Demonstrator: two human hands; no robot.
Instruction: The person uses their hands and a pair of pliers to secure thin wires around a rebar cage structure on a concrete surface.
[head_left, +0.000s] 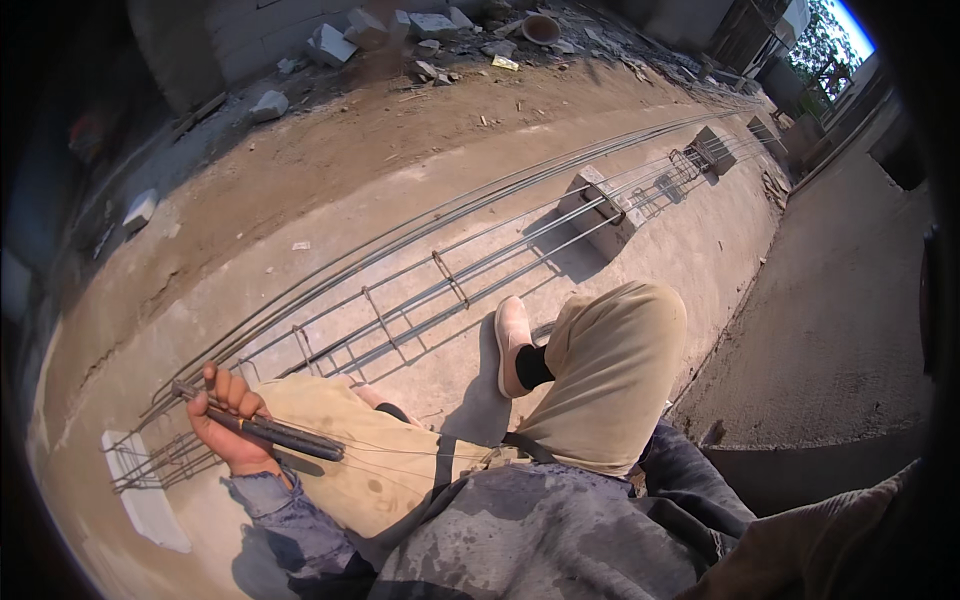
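My left hand (236, 424), palm up, grips a plier-like hand tool (289, 435) with dark handles; its metal head (182, 389) sticks out past the thumb. Thin tie wires (397, 451) stretch from beside the hand across my tan trouser leg (345, 465). Beyond the hand lies a long rebar cage (420, 322) of parallel steel bars with square stirrups (450, 280) spaced along it. The cage's near end rests at a white block (146, 499); farther along, a concrete block (600, 214) supports it. My right hand is out of view.
Loose rebar (495, 187) runs alongside the cage. Several stirrups (684, 165) are bunched near another block (714, 150). My pink shoe (513, 345) stands beside the cage. Broken blocks (330, 45) and a clay-coloured pot (540, 30) lie by the wall. A low concrete ledge (817, 315) is at right.
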